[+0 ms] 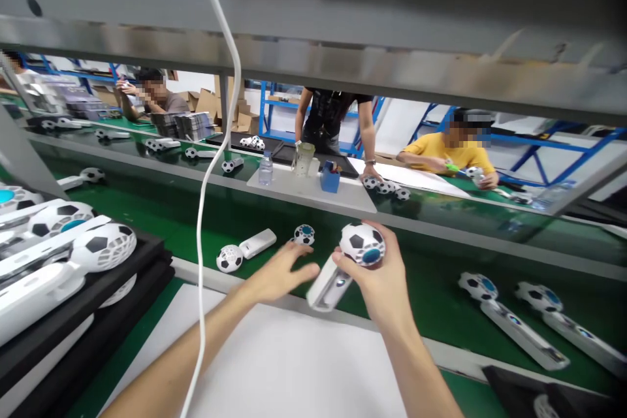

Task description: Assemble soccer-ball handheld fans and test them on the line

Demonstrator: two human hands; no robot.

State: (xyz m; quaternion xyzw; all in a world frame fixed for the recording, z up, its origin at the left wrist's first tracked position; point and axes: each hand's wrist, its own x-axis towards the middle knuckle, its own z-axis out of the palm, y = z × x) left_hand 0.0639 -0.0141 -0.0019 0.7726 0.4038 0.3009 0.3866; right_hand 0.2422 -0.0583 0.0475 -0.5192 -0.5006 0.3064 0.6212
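My right hand (382,274) is closed around a handheld fan (362,243) with a black-and-white soccer-ball head and a blue round centre. Its white handle (327,290) points down and left, and the thumb lies where head and handle meet. My left hand (279,274) reaches over the green belt, thumb apart from the fingers. Its fingertips are right by another soccer-ball fan head (304,234); whether they touch it I cannot tell, and any handle there is hidden. Left of that hand lies a further fan (230,258) with its white handle stretched to the right.
White sheet (313,366) covers the near worktop. Fans fill black trays (147,255) at left; two more fans (524,333) lie at right. A white cable (200,228) hangs in front. Across the belt, a shelf (289,191) bears a bottle and blue box; several people work behind.
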